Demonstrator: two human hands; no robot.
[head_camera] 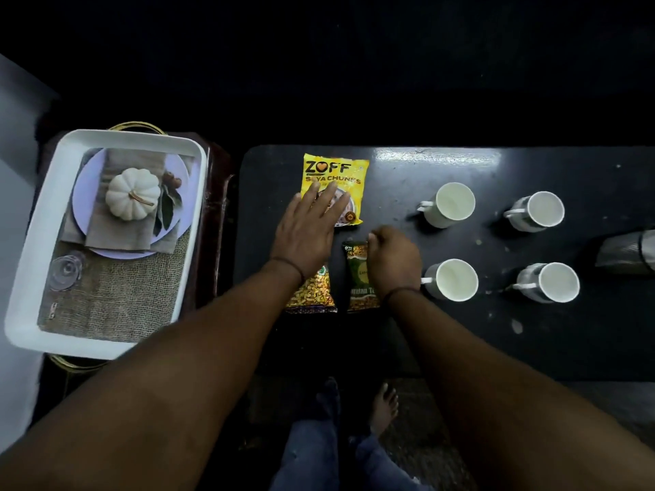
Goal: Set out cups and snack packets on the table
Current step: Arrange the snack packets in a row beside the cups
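Note:
On the black table (443,331) lie three snack packets. My left hand (308,225) rests flat, fingers spread, on the lower part of the yellow soya chunks packet (335,171) at the far left. My right hand (395,260) is curled over the green packet (356,274), fingers gripping its right edge. An orange-yellow snack packet (313,292) lies partly under my left wrist. Several white cups stand upright to the right in a two-by-two block: far left cup (450,205), far right cup (540,210), near left cup (453,279), near right cup (551,282).
A white tray (35,249) printed with a pumpkin place setting sits on a dark stand left of the table. A shiny grey object (627,253) lies at the table's right edge. My feet (384,405) are on the floor below the near table edge.

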